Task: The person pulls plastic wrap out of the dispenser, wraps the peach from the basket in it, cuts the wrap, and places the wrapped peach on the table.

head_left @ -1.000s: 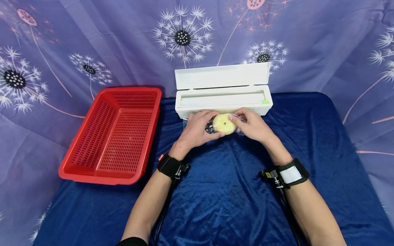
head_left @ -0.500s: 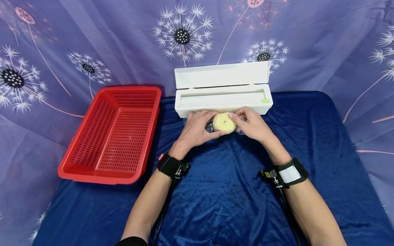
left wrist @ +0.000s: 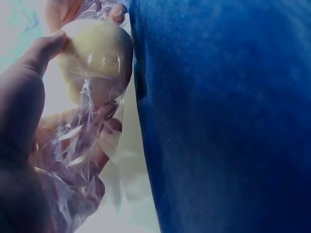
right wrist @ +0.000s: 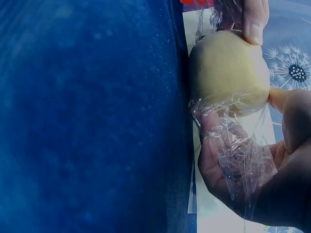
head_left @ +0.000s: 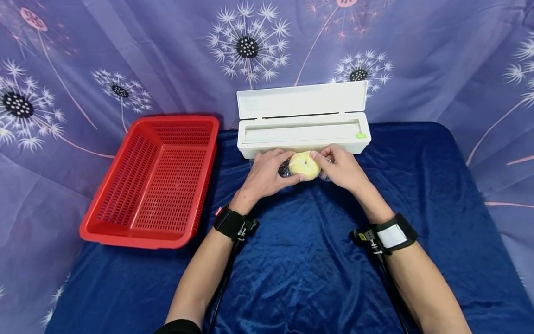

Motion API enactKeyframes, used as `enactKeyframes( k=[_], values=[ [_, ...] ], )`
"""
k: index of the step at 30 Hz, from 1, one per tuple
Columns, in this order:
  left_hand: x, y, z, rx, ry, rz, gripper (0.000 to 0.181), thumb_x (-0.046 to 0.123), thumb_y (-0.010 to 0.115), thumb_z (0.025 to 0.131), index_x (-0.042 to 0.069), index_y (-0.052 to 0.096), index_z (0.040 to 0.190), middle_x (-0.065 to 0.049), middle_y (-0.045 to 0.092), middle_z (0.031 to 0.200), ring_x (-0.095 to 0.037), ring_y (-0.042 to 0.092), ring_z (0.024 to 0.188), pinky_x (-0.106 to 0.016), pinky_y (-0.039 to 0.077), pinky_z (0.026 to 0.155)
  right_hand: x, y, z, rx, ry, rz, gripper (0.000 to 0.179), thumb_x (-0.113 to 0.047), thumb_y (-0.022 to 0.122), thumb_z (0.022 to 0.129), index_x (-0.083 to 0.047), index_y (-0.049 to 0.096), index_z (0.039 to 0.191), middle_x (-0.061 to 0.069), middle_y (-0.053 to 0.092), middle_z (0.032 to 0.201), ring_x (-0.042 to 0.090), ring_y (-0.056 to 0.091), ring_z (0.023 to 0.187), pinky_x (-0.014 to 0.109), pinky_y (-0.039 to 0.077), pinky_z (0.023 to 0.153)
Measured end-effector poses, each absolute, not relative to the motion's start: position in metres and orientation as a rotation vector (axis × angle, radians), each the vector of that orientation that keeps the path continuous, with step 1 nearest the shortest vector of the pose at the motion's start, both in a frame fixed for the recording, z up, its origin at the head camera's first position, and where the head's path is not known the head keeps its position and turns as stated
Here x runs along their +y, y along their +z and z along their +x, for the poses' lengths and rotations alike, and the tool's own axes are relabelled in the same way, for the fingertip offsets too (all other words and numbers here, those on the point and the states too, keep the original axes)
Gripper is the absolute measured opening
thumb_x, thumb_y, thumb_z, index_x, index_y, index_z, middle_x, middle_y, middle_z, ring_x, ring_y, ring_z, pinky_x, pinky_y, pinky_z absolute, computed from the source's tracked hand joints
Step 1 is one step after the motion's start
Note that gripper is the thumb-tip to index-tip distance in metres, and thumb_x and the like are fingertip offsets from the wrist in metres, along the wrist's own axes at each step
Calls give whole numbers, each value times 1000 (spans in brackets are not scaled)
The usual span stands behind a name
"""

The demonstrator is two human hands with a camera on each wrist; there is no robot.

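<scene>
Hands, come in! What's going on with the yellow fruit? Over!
Left hand and right hand gripping yellow fruit. Clear film around it, loose ends both sides. White box, lid up, close behind; doesn't look in the way.

No word, brand or number can be read in the three views. A small red tag [head_left: 218,211] at the edge of the left black wristband [head_left: 227,224] bears pale marks too tiny to make out; a yellow patch [head_left: 361,236] on the camera mount [head_left: 369,235] at the right black wristband [head_left: 409,227] is likewise illegible.
</scene>
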State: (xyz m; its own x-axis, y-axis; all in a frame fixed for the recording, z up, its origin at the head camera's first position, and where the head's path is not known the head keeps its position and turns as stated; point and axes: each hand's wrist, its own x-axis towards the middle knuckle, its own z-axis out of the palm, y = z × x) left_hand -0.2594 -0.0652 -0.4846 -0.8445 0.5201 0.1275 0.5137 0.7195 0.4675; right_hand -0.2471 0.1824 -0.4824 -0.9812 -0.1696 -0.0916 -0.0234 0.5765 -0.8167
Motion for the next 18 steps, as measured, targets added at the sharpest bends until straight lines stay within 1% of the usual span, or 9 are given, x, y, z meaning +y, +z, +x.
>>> enactKeyframes(
  k=[10, 14, 17, 18],
  values=[
    [-66, -487, -263, 2895, 762, 889, 72, 63, 73, 93, 20, 62, 149, -3, 65, 140, -20, 59, 128, -47, 38, 98, 179, -482, -247, 2688, -1348, -180, 58, -62, 52, 106, -5, 62, 113, 11, 73, 80, 26, 68, 67, 36, 51, 62],
    [-66, -487, -262, 2887, 736, 907, 72, 63, 72, 94, 20, 61, 151, -4, 64, 142, -21, 58, 130, -48, 37, 100, 179, -482, -247, 2730, -1271, -300, 54, -55, 47, 110, -4, 64, 115, 11, 70, 79, 25, 65, 66, 39, 50, 64],
    [-68, -486, -262, 2871, 735, 909, 72, 62, 72, 95, 20, 60, 152, -4, 63, 144, -22, 57, 132, -49, 36, 100, 180, -477, -246, 2836, -1136, -418, 51, -49, 42, 114, -4, 67, 119, 9, 66, 82, 24, 61, 70, 42, 48, 68],
    [-68, -486, -262, 2865, 732, 908, 72, 62, 71, 96, 20, 60, 152, -4, 62, 145, -22, 57, 132, -49, 36, 101, 180, -474, -245, 2883, -1092, -456, 49, -46, 42, 114, -5, 69, 118, 9, 65, 83, 25, 60, 70, 43, 48, 69]
  ],
)
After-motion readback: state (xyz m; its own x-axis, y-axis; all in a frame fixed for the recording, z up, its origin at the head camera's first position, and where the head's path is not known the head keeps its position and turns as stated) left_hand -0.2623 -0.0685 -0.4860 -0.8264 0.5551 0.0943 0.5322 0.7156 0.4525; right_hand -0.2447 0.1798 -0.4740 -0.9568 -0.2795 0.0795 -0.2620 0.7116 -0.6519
